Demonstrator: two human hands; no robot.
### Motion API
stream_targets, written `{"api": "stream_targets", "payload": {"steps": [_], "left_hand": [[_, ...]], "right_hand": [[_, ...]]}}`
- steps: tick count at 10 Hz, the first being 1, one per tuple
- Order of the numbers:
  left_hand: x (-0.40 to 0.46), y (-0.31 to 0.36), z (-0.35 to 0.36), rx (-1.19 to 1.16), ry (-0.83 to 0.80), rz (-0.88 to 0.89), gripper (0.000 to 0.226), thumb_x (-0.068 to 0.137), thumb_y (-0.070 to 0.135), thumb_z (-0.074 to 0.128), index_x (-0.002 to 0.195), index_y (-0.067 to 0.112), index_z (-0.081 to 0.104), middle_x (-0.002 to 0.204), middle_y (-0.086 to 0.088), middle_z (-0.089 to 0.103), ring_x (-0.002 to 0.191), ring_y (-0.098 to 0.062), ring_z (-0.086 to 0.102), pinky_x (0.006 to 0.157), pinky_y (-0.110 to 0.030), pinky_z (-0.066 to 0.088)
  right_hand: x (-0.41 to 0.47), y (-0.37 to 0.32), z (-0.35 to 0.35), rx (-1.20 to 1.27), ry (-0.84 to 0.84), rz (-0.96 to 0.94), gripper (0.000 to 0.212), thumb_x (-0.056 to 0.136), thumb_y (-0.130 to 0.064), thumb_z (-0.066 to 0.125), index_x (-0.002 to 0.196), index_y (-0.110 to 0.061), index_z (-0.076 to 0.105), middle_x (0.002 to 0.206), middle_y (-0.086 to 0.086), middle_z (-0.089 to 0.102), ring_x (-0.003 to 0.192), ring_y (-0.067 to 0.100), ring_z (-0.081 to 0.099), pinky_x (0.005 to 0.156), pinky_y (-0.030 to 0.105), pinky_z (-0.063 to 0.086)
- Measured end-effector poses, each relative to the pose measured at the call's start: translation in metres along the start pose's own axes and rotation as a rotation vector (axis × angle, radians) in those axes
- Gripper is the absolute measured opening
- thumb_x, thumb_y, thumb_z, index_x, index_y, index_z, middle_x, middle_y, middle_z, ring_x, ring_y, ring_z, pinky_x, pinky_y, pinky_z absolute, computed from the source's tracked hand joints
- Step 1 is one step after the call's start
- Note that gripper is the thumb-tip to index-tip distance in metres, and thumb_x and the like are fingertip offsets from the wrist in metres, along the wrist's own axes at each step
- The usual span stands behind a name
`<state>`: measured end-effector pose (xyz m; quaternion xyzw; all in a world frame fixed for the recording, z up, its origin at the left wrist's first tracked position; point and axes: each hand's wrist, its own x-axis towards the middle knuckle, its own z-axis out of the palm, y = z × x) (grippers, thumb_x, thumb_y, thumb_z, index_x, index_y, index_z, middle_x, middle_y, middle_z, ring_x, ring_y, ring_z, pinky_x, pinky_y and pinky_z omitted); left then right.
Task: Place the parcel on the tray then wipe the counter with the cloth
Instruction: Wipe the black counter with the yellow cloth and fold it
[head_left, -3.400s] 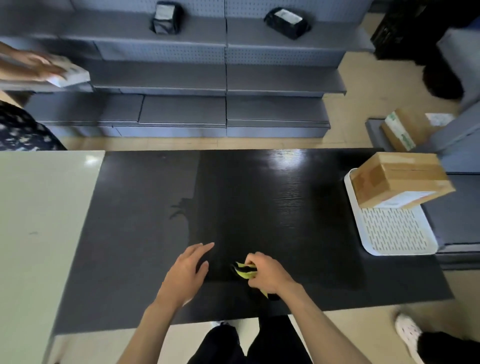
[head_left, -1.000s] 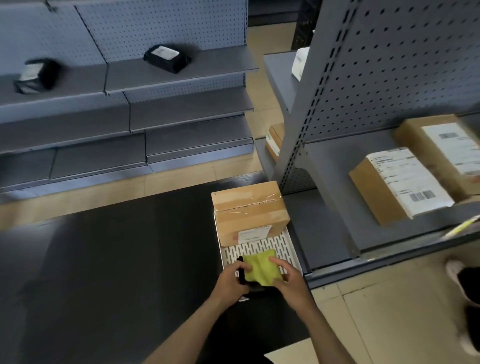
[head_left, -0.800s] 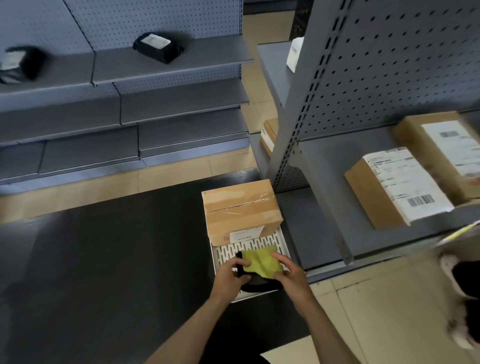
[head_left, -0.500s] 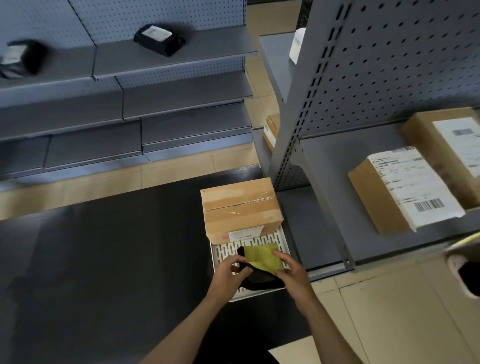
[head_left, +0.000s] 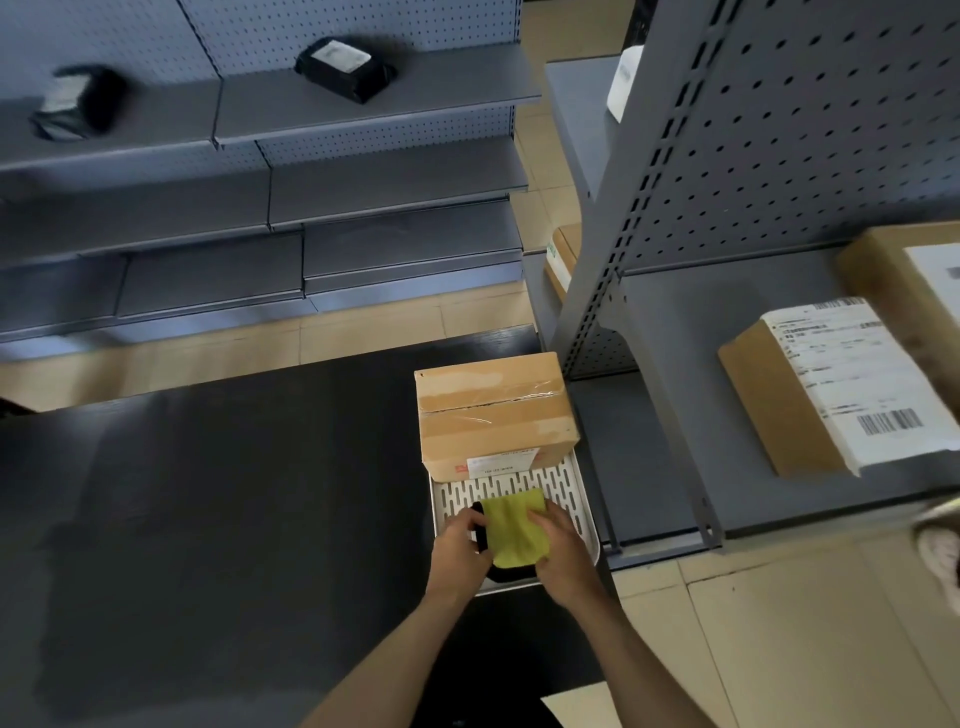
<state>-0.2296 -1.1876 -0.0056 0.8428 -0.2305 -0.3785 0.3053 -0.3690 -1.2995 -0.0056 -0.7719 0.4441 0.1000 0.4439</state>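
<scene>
From the head view, the parcel (head_left: 496, 415) sits on the far part of the white slotted tray (head_left: 571, 480) at the right edge of the dark worktop (head_left: 234, 493). Its long axis runs left to right, and the label on its near side is too small to read. On the near part of the tray, the left hand (head_left: 460, 551) and right hand (head_left: 563, 551) have their fingers clamped on the green cloth (head_left: 514, 532).
</scene>
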Motion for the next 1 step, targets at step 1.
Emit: {"api": "stream_targets", "payload": {"steps": [1], "left_hand": [[-0.0082,-0.0050,0.0055,0.264,0.060,0.149,0.043,0.084,0.011,0.073,0.123,0.021,0.059,0.139,0.000,0.048,0.125,-0.020,0.054,0.102,-0.030,0.052]], "right_hand": [[-0.0063,0.0010,0.0071,-0.216,0.089,-0.043,0.073,0.092,0.003,0.059,0.158,-0.022,0.041,0.174,-0.003,0.015,0.155,0.025,0.024,0.124,0.041,0.035]]}}
